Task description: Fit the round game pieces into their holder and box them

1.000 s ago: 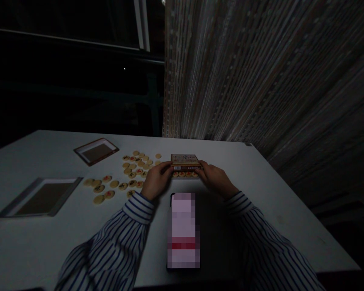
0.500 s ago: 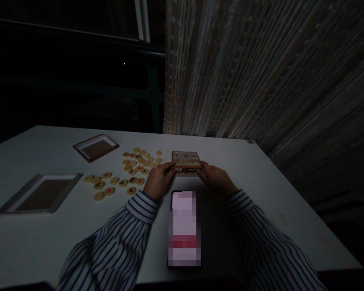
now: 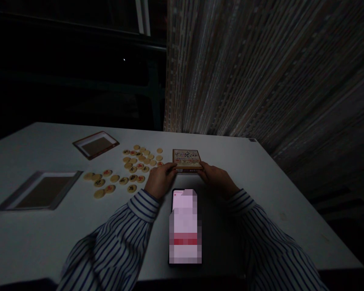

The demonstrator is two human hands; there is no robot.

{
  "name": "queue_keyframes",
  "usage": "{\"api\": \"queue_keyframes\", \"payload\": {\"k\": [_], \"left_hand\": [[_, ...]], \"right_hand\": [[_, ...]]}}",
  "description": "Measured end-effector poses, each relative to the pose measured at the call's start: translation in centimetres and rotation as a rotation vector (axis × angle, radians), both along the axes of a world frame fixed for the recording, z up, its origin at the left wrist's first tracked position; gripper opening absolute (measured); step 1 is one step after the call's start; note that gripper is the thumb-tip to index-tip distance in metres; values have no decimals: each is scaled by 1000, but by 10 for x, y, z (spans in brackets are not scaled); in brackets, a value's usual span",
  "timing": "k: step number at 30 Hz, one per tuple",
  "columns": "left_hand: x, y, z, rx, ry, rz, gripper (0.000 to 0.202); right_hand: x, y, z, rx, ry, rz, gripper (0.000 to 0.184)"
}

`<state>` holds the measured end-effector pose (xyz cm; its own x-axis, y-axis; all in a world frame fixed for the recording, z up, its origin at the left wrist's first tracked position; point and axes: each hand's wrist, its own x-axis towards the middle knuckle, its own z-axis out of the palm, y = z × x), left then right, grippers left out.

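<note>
- Head view: our left hand (image 3: 160, 180) and right hand (image 3: 216, 179) pinch a printed box (image 3: 187, 158) by its two near corners, fingers and thumbs closed in on it.
- The box looks level, toward the far edge of the white desk (image 3: 269, 182), right of many round discs (image 3: 133, 178).
- To work squarely, we do best pressing both corners evenly, fingertips off the lower edge.
- Discs lie just beside our left hand; a phone (image 3: 185, 226) lies between our forearms, toward the near edge.
- We judge movement easier toward the far right corner.
</note>
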<state>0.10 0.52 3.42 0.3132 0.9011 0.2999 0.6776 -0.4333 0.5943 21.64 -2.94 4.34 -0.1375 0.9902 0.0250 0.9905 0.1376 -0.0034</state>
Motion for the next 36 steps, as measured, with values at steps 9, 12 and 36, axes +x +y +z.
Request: {"api": "queue_keyframes", "payload": {"k": [9,12,36], "left_hand": [[0,-2,2,-33,49,-2,32],[0,-3,2,-30,59,-3,31],[4,0,-3,125,216,-91,29]], "right_hand": [[0,-3,-1,-7,-47,0,48],[0,-4,-1,-3,-52,5,46],[5,-4,-8,186,74,189,32]]}}
